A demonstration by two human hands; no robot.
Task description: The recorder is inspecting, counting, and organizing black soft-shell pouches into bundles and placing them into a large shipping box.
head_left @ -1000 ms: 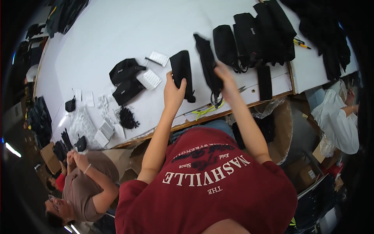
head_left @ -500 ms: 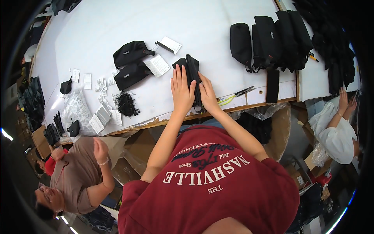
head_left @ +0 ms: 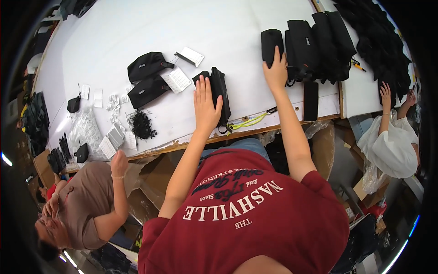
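Note:
My left hand (head_left: pixel 207 106) lies flat on a black zip pouch (head_left: pixel 219 93) near the front edge of the table, fingers straight and close together. Part of the pouch is hidden beneath it. To the right, my right hand (head_left: pixel 275 75) reaches to another black pouch (head_left: pixel 272 39), the leftmost of a row. Its fingers are extended over that pouch's near end, with the thumb apart; no closed grip shows. Several more black pouches (head_left: pixel 303 50) lie side by side just right of this hand.
Two tagged black pouches (head_left: pixel 148 66), white cards (head_left: pixel 176 80) and a tangle of black cords (head_left: pixel 142 125) lie leftward on the white table (head_left: pixel 228 27). Yellow-green cord (head_left: pixel 248 122) and a black strip (head_left: pixel 310 101) sit near the front edge. Co-workers (head_left: pixel 91 201) flank me.
My right hand has left the pouch in front of me and moved right and away to the leftmost pouch of the row. My left hand stays on the near pouch.

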